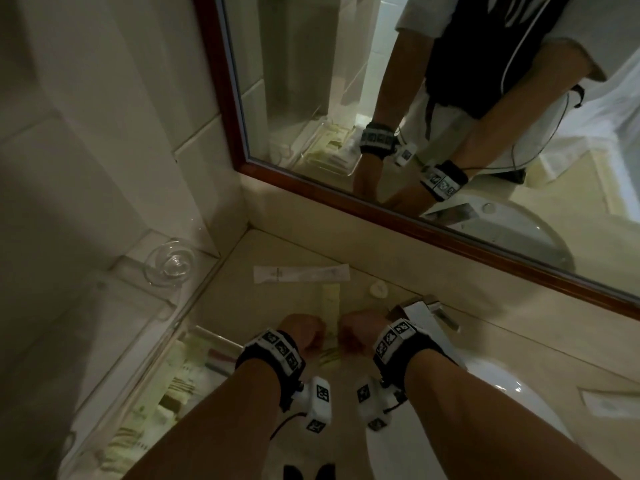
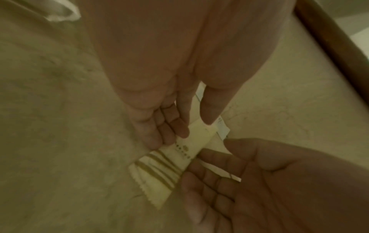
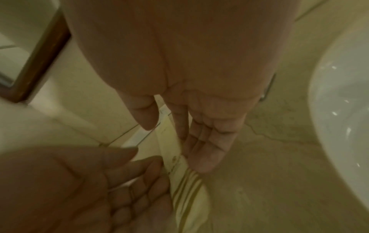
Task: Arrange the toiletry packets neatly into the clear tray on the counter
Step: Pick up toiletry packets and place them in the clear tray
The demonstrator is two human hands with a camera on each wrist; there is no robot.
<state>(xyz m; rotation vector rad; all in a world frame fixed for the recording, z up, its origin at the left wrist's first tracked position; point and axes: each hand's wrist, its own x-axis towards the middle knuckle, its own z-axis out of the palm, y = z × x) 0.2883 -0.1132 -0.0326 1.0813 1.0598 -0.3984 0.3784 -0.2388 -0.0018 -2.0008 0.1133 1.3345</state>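
Observation:
A pale yellow packet [image 1: 330, 301] with olive stripes at its near end lies lengthwise on the beige counter between my hands. In the left wrist view my left hand [image 2: 192, 129] touches the left edge of the packet [image 2: 169, 173] with fairly straight fingers, thumb above it. My right hand [image 3: 175, 148] lays straight fingers along the right edge of the packet [image 3: 189, 197]. A white edge shows under the packet. The clear tray [image 1: 211, 332] stands at my lower left with several packets inside.
A long white packet [image 1: 301, 273] and a small round white item [image 1: 378, 291] lie near the back wall. A glass dish [image 1: 169, 263] sits at the left corner. The faucet [image 1: 429, 310] and white sink [image 1: 502, 393] are on the right, with another packet [image 1: 609, 405] beyond.

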